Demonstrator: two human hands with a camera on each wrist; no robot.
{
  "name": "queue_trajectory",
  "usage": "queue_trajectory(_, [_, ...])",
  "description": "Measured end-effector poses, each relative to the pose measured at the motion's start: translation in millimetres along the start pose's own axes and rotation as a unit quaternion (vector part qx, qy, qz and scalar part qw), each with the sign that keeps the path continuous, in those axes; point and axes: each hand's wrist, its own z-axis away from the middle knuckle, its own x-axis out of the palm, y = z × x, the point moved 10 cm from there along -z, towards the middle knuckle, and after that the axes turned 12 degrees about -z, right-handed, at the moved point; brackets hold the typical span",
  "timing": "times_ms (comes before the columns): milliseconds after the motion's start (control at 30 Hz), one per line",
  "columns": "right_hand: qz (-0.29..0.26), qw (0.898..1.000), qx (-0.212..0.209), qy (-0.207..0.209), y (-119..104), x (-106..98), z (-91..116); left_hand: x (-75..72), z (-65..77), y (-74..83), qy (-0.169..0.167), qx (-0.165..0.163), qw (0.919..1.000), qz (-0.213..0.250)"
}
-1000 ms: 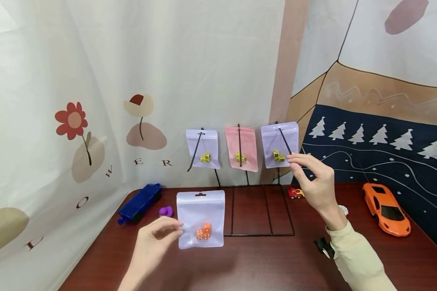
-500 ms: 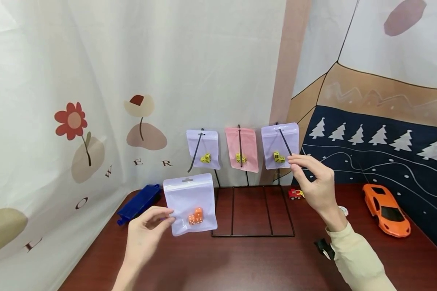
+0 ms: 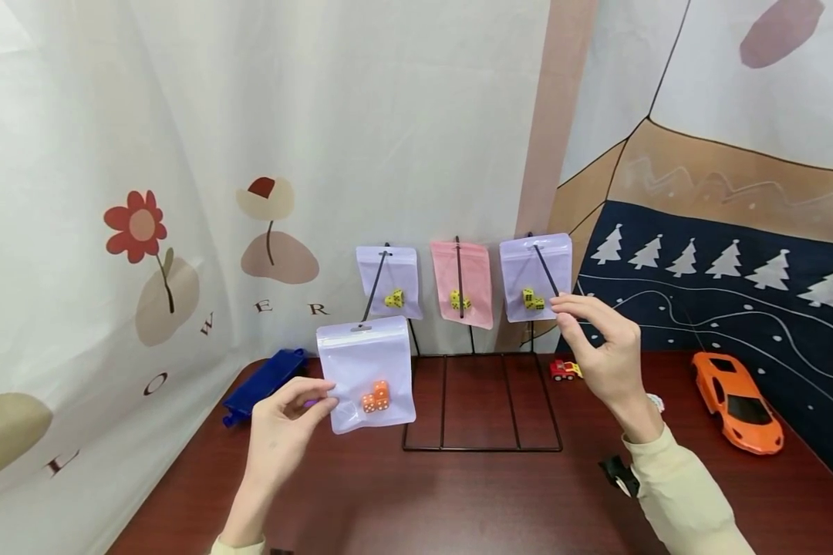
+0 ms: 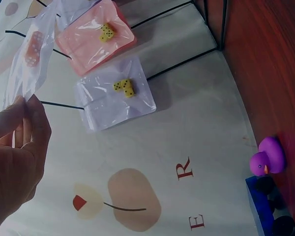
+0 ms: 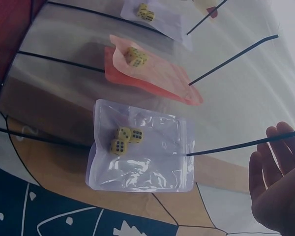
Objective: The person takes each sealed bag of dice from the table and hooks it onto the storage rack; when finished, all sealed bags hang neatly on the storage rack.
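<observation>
My left hand (image 3: 284, 424) pinches the left edge of a lavender zip bag (image 3: 347, 358) holding several orange dice (image 3: 376, 397). The bag is upright, its hang hole close to the tip of the rack's left hook (image 3: 372, 289); whether they touch I cannot tell. My right hand (image 3: 607, 347) holds the end of the right hook (image 5: 236, 146) between thumb and fingers. On that hook hangs a lavender bag (image 5: 157, 167) with yellow dice. A pink bag (image 3: 473, 270) hangs on the middle hook, and another lavender bag (image 4: 113, 108) on the left one, both with yellow dice.
The black wire rack (image 3: 482, 449) stands on a dark red table (image 3: 486, 501). At left lie a blue toy (image 3: 264, 385) and a purple rubber duck (image 4: 268, 156). To the right are a small red toy car (image 3: 564, 370) and an orange toy car (image 3: 739, 405).
My left hand has raised the bag of orange dice from low over the table, shifting it slightly left, up to the left hook's tip. My right hand stays on the right hook.
</observation>
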Motion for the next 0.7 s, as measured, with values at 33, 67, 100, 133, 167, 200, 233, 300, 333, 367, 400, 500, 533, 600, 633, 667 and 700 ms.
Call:
queue_trajectory(33, [0.000, 1.000, 0.000, 0.000, 0, 0, 0, 0.0, -0.7, -0.5, 0.001, 0.000, 1.0000, 0.002])
queue_trajectory(67, [0.000, 1.000, 0.000, 0.000, 0, 0, 0, -0.2, -1.5, -0.7, 0.003, 0.002, 1.0000, 0.002])
queue_trajectory(100, [0.000, 1.000, 0.000, 0.000, 0, 0, 0, -0.5, -2.1, -0.8, 0.006, 0.004, 1.0000, 0.003])
queue_trajectory(133, [0.000, 1.000, 0.001, -0.001, 0, 0, 0, -0.7, -2.9, -0.7, 0.008, 0.006, 0.9999, 0.003])
queue_trajectory(167, [0.000, 1.000, 0.000, -0.001, 0, 0, 0, -0.8, -3.7, -0.7, 0.009, 0.008, 0.9999, 0.004])
queue_trajectory(200, [0.000, 1.000, 0.000, 0.000, 0, 0, 0, -0.8, -4.4, -0.6, 0.009, 0.008, 0.9999, 0.004])
queue_trajectory(233, [0.000, 1.000, 0.000, 0.000, 0, 0, 0, -0.7, -5.2, -0.7, 0.009, 0.008, 0.9999, 0.005])
queue_trajectory(300, [-0.001, 1.000, 0.000, 0.001, 0, 0, 0, 0.3, -6.5, -1.6, 0.006, 0.004, 0.9999, 0.010])
queue_trajectory(333, [-0.001, 1.000, 0.000, 0.001, 0, 0, 0, 0.9, -7.1, -2.3, 0.004, 0.001, 0.9999, 0.012])
queue_trajectory(367, [-0.001, 1.000, 0.001, 0.002, 0, 0, 0, 1.5, -7.6, -3.2, 0.003, -0.003, 0.9999, 0.015])
queue_trajectory(400, [-0.001, 1.000, 0.002, 0.002, 1, 0, 0, 2.1, -8.2, -4.4, 0.001, -0.007, 0.9998, 0.018])
queue_trajectory(500, [-0.001, 1.000, 0.004, 0.001, 1, 0, 1, 4.4, -10.1, -7.7, -0.003, -0.022, 0.9995, 0.023])
queue_trajectory(533, [-0.001, 1.000, 0.005, 0.000, 1, 1, 1, 5.0, -10.7, -8.7, -0.004, -0.027, 0.9994, 0.023])
queue_trajectory(600, [-0.002, 1.000, 0.007, -0.001, 1, 1, 1, 6.5, -12.0, -7.9, -0.006, -0.033, 0.9993, 0.019])
queue_trajectory(633, [-0.002, 1.000, 0.009, -0.001, 2, 1, 1, 7.4, -12.8, -5.7, -0.008, -0.033, 0.9993, 0.016])
queue_trajectory(667, [-0.001, 1.000, 0.010, 0.000, 2, 1, 1, 8.0, -13.5, -2.6, -0.010, -0.032, 0.9994, 0.012])
queue_trajectory(700, [-0.001, 1.000, 0.010, 0.001, 2, 1, 1, 8.8, -14.5, 1.2, -0.012, -0.030, 0.9994, 0.008])
